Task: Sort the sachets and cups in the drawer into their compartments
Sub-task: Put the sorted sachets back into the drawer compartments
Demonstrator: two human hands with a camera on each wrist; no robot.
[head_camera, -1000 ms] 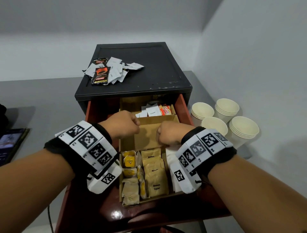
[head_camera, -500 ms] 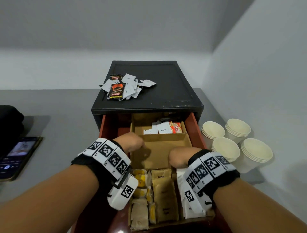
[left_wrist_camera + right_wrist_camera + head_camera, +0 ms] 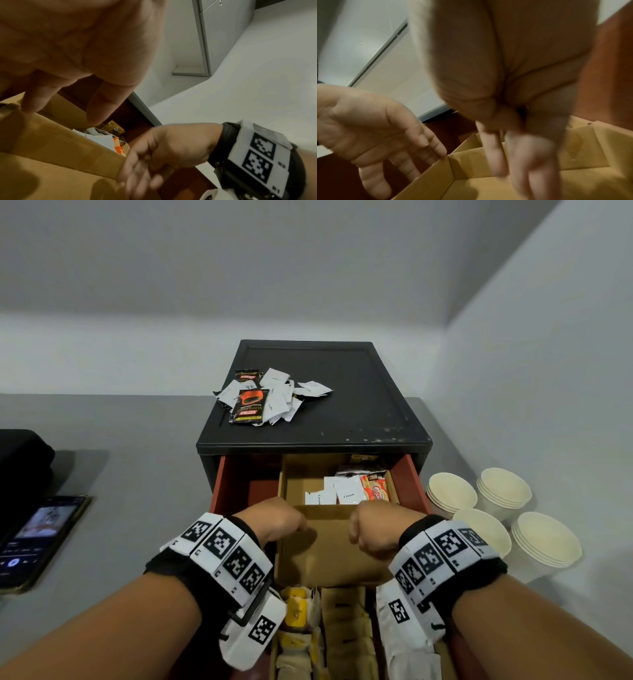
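Both hands have shifted along the empty cardboard compartment point(image 3: 329, 546): left hand point(image 3: 274, 520) and right hand point(image 3: 375, 530), fingers loosely curled, hold nothing. I judge sorting partial: loose sachets point(image 3: 270, 397) top the cabinet point(image 3: 359, 405), cups point(image 3: 496, 511) outside the drawer point(image 3: 407, 484).

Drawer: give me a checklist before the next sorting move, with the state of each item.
1. Drawer pulled open: ok.
2. Middle compartment free for filling: ok, bare cardboard.
3. Left hand holds nothing: ok, relaxed fingers touch the cardboard wall.
4. Right hand holds nothing: cannot tell, blurred.
5. Loose sachets sorted: not ok, piled on the cabinet top.
6. Cups in the drawer: not ok, stacked on the table beside it.
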